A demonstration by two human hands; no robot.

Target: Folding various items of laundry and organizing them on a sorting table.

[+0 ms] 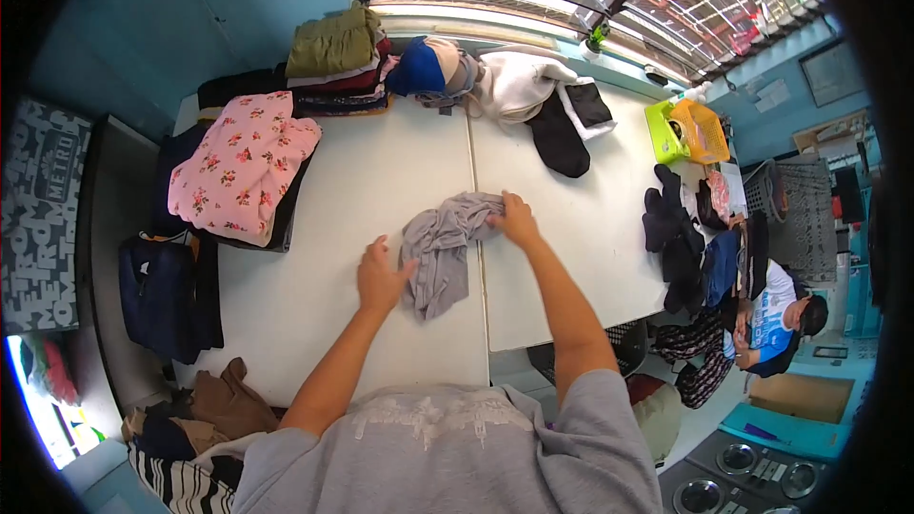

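Observation:
A crumpled grey garment (443, 250) lies on the white table in front of me, across the seam between two tabletops. My right hand (518, 220) grips its upper right end, thumb on the cloth. At the garment's left edge is my left hand (385, 275), fingers apart, with the thumb close to or touching the fabric; whether it makes contact is hard to tell. The garment's folds hide what shape it has when spread out.
Folded clothes, topped by a pink floral one (243, 164), are stacked at the left. Bras (428, 68) and black socks (560, 135) lie at the back. Green and yellow baskets (685, 130) stand at the right, near dark socks (675, 235). Beyond them sits a person (775, 321).

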